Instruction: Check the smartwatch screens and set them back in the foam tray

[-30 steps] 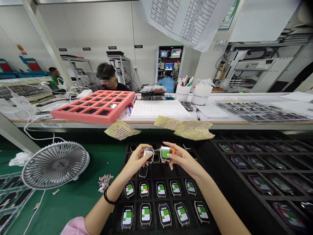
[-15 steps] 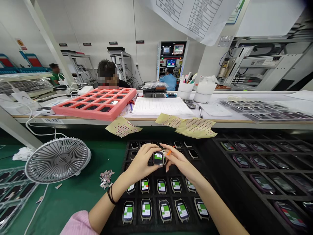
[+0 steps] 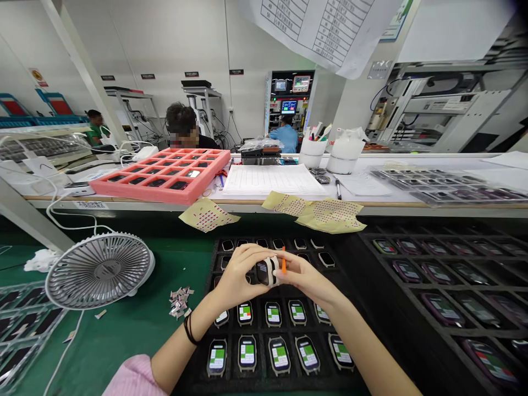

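My left hand point(image 3: 238, 273) and my right hand point(image 3: 304, 276) meet above a black compartment tray point(image 3: 206, 286). Together they pinch two smartwatch bodies point(image 3: 267, 270) held side by side, tilted on edge. A thin orange stick point(image 3: 284, 262) pokes up between my right fingers. Below the hands, rows of watch bodies point(image 3: 279, 352) with lit green and white screens lie in the tray's slots. Dark-screened watch bodies point(image 3: 301, 243) fill the tray's far rows.
A small white desk fan point(image 3: 99, 270) lies on the green mat at left, with small silver scraps point(image 3: 180, 301) beside it. A second black tray point(image 3: 449, 286) of watches is at right. Yellow sticker sheets point(image 3: 330, 215) hang off the shelf, which carries a pink tray point(image 3: 160, 179). Other people sit behind.
The two hands came together, and the watch bodies they held apart are now pressed side by side. The lit screen that faced up has turned on edge.
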{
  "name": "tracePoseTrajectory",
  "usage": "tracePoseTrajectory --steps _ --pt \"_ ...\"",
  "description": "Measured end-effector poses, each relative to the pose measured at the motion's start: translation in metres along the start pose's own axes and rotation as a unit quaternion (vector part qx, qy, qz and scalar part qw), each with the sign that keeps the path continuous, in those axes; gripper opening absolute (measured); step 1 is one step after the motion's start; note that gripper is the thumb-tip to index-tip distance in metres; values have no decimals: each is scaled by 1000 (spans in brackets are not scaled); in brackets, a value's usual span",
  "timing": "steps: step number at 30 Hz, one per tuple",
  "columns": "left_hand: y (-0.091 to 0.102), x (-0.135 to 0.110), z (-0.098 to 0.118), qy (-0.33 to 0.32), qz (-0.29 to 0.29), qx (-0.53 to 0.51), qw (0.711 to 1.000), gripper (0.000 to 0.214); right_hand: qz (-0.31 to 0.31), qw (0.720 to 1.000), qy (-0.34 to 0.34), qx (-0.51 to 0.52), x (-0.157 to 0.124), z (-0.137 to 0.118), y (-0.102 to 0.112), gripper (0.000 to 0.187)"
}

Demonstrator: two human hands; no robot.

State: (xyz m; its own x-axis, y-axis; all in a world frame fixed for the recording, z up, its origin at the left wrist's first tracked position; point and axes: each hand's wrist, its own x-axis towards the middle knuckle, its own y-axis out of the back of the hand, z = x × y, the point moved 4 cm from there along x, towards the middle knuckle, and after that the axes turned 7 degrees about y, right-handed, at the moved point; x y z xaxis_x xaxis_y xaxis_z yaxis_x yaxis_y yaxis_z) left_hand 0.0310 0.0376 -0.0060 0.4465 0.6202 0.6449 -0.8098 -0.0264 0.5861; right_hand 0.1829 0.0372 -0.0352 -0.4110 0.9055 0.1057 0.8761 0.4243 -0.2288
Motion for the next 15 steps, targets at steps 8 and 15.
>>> tracePoseTrajectory --steps 8,15 --pt "0 -1 8 -14 -5 -31 999 52 -22 1000 11 19 -3 1 -1 52" --pt "0 -2 8 -16 -4 -33 999 51 -15 1000 19 -8 -3 0 -2 46"
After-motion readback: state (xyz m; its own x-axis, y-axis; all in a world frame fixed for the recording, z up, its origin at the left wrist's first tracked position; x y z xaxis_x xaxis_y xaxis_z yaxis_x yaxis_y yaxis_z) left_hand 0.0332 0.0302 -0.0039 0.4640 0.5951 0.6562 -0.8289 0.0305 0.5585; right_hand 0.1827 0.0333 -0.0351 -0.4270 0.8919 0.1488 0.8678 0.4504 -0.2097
